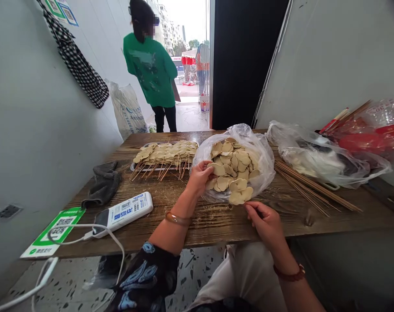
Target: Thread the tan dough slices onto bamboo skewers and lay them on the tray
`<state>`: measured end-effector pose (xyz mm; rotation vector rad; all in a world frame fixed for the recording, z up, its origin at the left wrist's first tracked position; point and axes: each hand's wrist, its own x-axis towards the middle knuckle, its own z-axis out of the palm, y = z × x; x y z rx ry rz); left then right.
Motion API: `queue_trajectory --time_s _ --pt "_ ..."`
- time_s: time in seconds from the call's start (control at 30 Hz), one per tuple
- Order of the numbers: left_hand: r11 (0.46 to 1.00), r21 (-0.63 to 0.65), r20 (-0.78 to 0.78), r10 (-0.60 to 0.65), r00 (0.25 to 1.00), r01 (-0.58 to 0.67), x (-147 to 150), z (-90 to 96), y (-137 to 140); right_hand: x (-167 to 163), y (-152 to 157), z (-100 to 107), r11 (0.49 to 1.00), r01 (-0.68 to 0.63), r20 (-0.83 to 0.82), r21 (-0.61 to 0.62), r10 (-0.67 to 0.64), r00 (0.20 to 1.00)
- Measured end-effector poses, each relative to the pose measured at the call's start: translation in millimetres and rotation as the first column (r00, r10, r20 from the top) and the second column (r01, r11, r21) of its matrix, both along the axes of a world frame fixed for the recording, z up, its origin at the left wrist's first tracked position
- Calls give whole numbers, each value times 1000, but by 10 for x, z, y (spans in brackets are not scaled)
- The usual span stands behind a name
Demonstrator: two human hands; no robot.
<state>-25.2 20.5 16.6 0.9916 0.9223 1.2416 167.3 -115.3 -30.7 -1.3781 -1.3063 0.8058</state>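
R hand [265,220] pinches nr end of pale, flat, wavy-edged slice cluster [240,192] at front of clear bag [267,168]; L hand [200,177] grips single slice [217,169] over bag's pile [238,157]. Loose sticks [314,184] R, loaded tray [132,167] L; beyond, person in green tee [151,71] partly blocks doorway [189,104].

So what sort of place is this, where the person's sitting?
Probably a small food stall or snack shop: pale slices on skewers lie beside a bag of loose slices, and a green QR code card sits on the wooden table.
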Motion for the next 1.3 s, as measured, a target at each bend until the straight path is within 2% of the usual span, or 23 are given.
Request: queue_trajectory --time_s 0.1,0.23,0.4,0.5,0.6,0.8,0.87,0.97,1.03,1.1,1.2,1.3 --pt "998 -26 116 -55 992 59 14 25 -24 0 -3 12 1000 -28 16 -1 28 999" --pt "998 -28 136 -46 990 50 35 44 -43 -5 -7 28 1000 -23 9 0 23 1000" --pt "984 166 -79 83 993 -69 35 86 -59 -6 -12 23 999 32 -24 -12 -32 999" --pt "949 268 -210 224 952 -165 12 94 -38 -6 -15 2 993 115 -75 -34 -117 990" --pt "920 312 -280 327 903 -236 -19 60 10 -6 -15 -23 985 169 -121 -40 -172 978" --pt "932 323 -408 295 864 -166 -50 -64 102 -4 -12 -50 982 182 -146 -52 -187 971" --pt "919 380 -552 317 771 -105 -45 -63 94 -2 -11 -48 984 174 -138 -43 -178 974" --pt "842 540 -720 456 524 10 -18 -19 35 -2 -11 -36 986 164 -123 -34 -167 978" --pt "802 587 -762 500 411 112 12 12 -22 -4 -10 -27 986 164 -117 -33 -167 979" --pt "795 549 -817 447 363 257 41 31 -76 -7 -10 -20 986 161 -117 -29 -164 980" --pt "776 403 -913 309 265 485 62 44 -135 -13 -8 -10 987 158 -132 -37 -162 978" --pt "753 281 -959 241 148 595 56 58 -162 -15 -9 1 984 172 -143 -55 -179 973"
